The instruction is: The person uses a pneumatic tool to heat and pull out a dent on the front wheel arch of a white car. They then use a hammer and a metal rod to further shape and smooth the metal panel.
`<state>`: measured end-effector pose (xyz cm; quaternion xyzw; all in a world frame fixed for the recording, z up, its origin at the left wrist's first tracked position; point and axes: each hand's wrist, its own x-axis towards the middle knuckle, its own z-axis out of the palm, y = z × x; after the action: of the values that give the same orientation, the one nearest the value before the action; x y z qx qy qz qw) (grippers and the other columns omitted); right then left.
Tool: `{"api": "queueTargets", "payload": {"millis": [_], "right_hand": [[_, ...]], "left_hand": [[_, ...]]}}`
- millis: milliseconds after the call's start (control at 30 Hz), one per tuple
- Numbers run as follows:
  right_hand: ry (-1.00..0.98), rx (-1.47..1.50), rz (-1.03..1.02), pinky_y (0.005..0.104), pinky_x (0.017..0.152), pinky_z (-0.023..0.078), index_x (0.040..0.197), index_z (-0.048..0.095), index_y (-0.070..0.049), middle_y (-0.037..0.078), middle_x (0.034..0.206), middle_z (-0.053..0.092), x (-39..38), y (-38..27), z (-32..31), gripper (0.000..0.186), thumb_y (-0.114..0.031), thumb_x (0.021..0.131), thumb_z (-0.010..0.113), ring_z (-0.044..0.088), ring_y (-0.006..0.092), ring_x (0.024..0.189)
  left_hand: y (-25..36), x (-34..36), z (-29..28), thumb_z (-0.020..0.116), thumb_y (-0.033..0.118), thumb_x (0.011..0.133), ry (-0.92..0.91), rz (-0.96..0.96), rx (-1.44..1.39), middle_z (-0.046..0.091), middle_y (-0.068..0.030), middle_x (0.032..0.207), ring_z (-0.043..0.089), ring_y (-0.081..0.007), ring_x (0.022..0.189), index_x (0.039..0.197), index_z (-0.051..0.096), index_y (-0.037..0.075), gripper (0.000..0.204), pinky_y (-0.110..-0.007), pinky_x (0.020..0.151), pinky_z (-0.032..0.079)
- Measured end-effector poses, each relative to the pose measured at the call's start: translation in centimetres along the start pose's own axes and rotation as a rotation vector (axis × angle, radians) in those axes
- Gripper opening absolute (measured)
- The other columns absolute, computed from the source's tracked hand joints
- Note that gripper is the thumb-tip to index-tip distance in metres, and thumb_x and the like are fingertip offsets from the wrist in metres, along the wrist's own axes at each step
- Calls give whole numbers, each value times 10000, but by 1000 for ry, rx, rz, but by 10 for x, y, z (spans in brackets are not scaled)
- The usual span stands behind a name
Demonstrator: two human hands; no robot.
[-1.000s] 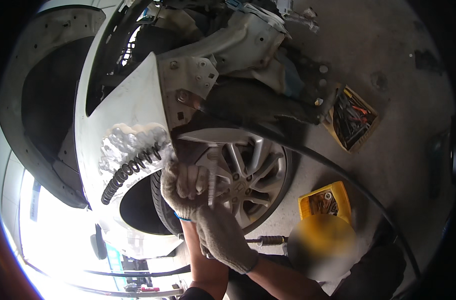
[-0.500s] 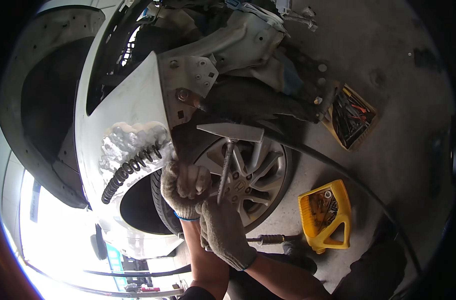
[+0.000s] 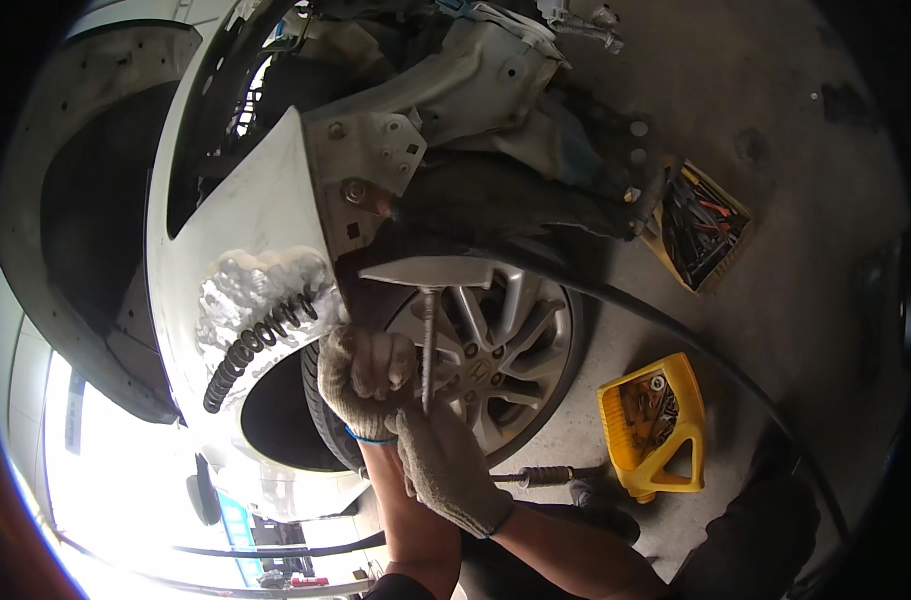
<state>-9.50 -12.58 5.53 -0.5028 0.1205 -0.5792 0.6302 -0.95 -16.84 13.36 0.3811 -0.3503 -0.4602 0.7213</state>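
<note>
Both gloved hands, left hand (image 3: 365, 380) and right hand (image 3: 440, 465), close their fingers around the T-shaped tool (image 3: 427, 335). If the grip slackens, the tool's flat head above the fingers may strike the alloy wheel (image 3: 510, 345) just beside them.

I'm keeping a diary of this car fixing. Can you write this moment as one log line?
left hand: gloved, gripping metal tool | right hand: gloved, holding tool's lower end | place: beside car wheel

- Harsh daylight glare blows out the area below-left of the wheel (image 3: 495, 345).
- Deep shadow sits above the wheel.
- Fisheye bending and black vignette ring the edges; centre stays sharp.
</note>
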Motion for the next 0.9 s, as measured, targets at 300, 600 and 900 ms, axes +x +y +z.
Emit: {"api": "queueTargets", "payload": {"millis": [300,600,900], "right_hand": [[24,-227,46,458,692,474,1149,515,20,230,976,520,-16,1,1,334,-38,832,603,557,380,825],[13,40,195,451,694,464,1052,533,10,211,926,526,-13,-4,4,232,2,832,607,550,362,810],[26,-55,15,443,710,474,1153,537,30,220,939,538,-13,-3,0,316,-11,849,610,556,367,811]], "left_hand": [[-8,-7,-7,499,194,991,42,174,219,401,5,555,419,-132,531,739,470,114,265,-315,553,382],[-3,-11,-10,455,208,1016,88,183,160,374,11,571,359,-115,489,889,508,66,197,-284,563,366],[-2,-12,-15,434,211,1021,77,180,203,349,34,524,349,-104,456,988,534,51,191,-278,527,367]]}}
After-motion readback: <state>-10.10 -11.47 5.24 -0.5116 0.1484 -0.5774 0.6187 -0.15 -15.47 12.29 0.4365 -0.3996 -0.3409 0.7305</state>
